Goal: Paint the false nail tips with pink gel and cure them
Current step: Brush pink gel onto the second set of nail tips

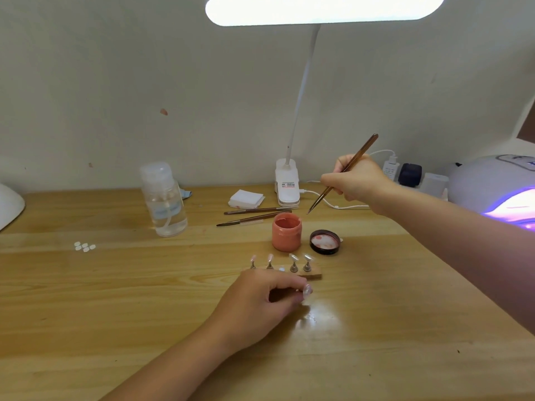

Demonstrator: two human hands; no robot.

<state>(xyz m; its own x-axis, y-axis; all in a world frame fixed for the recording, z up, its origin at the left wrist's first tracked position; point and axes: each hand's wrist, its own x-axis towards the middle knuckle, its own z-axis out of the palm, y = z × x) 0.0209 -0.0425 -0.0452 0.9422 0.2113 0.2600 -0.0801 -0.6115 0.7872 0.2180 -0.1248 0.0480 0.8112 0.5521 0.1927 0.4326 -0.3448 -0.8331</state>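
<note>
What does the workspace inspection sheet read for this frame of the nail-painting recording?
Surface: wooden table, glare patch near the left hand.
Job's things: open pink gel jar; its lid beside it; four nail tips on stands on a wooden holder; lit curing lamp at right.
Clutter: clear pump bottle, two spare brushes, wipe pads, loose nail tips.
Hands: left hand holds a nail tip in its fingers; right hand grips a brush above the table.
Cables: white cable from the clip lamp.
Surroundings: pale wall, power strip.
</note>
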